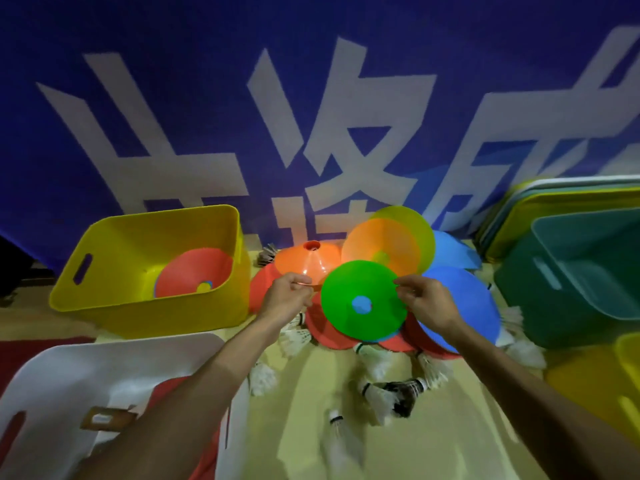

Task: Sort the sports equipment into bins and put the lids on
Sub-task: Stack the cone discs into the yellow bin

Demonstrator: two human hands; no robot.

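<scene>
A heap of flat disc cones lies on the floor by the wall. My right hand point(427, 306) pinches the right rim of a green cone point(346, 296), held tilted above the heap. My left hand point(289, 299) pinches the lower rim of an upright orange cone point(308, 263). Behind stand another orange cone point(377, 244) and a yellow cone point(415, 223); a blue cone point(464, 292) lies to the right. The yellow bin point(114, 299) on the left holds a red cone point(194, 271) stacked on others. Several shuttlecocks point(388, 396) lie scattered in front.
A white bin point(69, 375) sits at the near left, a teal bin point(571, 271) at the right, another yellow bin point(623, 362) at the near right. A stack of lids point(540, 199) leans against the blue banner wall point(311, 98) behind the teal bin.
</scene>
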